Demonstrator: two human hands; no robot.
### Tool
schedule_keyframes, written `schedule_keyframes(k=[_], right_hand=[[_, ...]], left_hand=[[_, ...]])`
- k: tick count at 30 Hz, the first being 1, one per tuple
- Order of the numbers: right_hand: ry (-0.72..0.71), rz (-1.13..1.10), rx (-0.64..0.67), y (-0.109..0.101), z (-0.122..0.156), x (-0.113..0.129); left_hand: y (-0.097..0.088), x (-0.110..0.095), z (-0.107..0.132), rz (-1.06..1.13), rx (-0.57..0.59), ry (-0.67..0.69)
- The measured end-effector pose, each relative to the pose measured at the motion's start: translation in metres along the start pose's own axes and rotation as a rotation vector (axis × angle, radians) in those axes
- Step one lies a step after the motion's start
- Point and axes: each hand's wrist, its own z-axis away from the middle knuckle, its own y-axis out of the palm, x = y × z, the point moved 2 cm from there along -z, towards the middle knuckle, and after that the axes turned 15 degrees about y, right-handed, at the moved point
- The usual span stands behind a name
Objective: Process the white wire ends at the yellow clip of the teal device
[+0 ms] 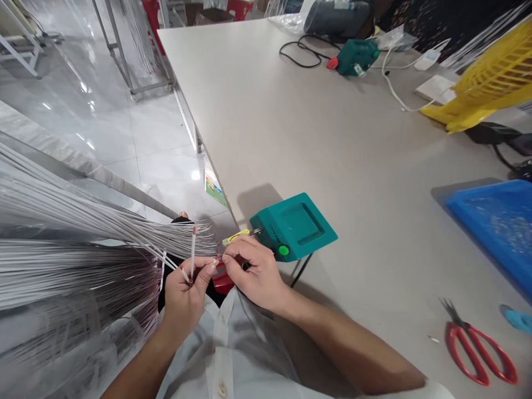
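Note:
My left hand [185,292] is closed on thin white wires [193,249], one standing upright with a red tip. My right hand [254,272] is pinched at the wire ends, right beside my left fingertips, over the table's near edge. Just beyond my right hand sits a teal box tool [295,226] with a green button [284,250] and a yellow piece [235,237] at its left side. A big bundle of white wires [75,233] fans in from the left toward my hands.
Red-handled scissors [477,346] lie at the near right of the table [316,127]. A blue tray [496,224] and a yellow basket [494,77] stand to the right. A second teal tool [356,55] with cables sits at the far end. Shiny floor and metal racks lie left.

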Motion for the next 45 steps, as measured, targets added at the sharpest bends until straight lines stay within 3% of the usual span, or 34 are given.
schedule_keyframes(k=[5, 12, 14, 17, 21, 27, 38, 45], right_hand=[[-0.025, -0.059, -0.004, -0.009, -0.002, 0.001], [-0.170, 0.029, 0.422, -0.019, -0.012, 0.010], [-0.164, -0.020, 0.480, -0.018, -0.015, 0.011], [-0.026, -0.234, 0.444, -0.011, -0.015, 0.010], [0.177, -0.525, 0.286, 0.005, -0.009, 0.005], [0.169, -0.453, 0.180, 0.008, -0.003, 0.002], [0.202, -0.449, 0.263, 0.004, -0.007, 0.003], [0.335, -0.664, 0.323, 0.013, -0.005, -0.006]], left_hand=[[-0.003, -0.002, -0.002, -0.038, 0.023, 0.011], [-0.012, -0.010, -0.010, -0.097, 0.253, 0.161], [-0.014, -0.010, -0.010, -0.051, 0.276, 0.162], [-0.012, -0.004, -0.007, 0.136, 0.206, 0.055], [-0.002, 0.005, -0.003, 0.439, 0.072, -0.108], [0.007, 0.008, -0.002, 0.513, 0.038, -0.227], [0.006, 0.009, -0.001, 0.529, 0.096, -0.261], [0.012, 0.013, 0.002, 0.707, -0.004, -0.349]])
